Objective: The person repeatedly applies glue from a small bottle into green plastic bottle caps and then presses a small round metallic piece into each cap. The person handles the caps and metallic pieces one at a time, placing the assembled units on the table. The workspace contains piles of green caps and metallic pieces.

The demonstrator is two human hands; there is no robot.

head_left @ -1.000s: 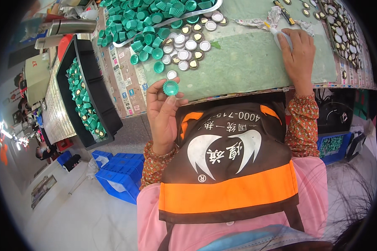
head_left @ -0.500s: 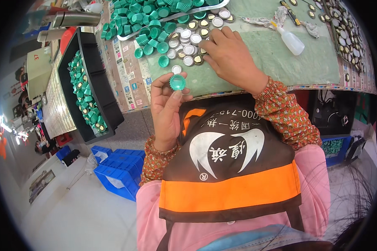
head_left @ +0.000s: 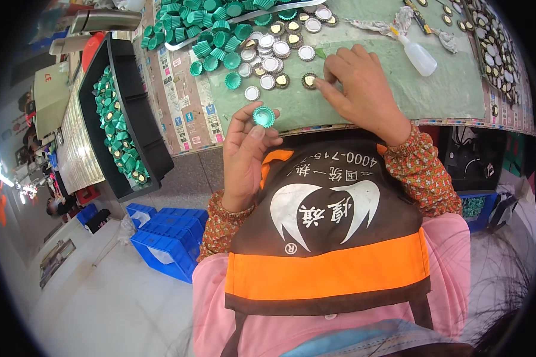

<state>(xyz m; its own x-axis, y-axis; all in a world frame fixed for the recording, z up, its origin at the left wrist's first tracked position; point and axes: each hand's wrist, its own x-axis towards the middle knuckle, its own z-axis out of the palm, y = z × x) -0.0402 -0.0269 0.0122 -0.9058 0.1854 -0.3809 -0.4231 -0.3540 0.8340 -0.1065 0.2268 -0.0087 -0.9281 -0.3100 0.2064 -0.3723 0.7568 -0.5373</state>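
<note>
Between the thumb and fingers of my left hand is a green fluted cup, its hollow side facing up, just off the table's front edge. My right hand is over the green mat, thumb and fingers apart. One of its fingertips is at the edge of a dark-rimmed round cap with a gold-coloured middle, which lies on the mat. To its left is a loose group of similar caps, some showing a white face. A single white cap lies just beyond my left hand.
Green fluted cups are heaped around a metal tray at the back. A black bin of filled cups stands at left. A white squeeze bottle lies at right, near a cap-covered tray. Blue crates are below.
My right hand has moved right, away from the group of caps, and one gold-middled cap now lies apart beside it. My left hand, still holding the green cup, has shifted slightly right.
</note>
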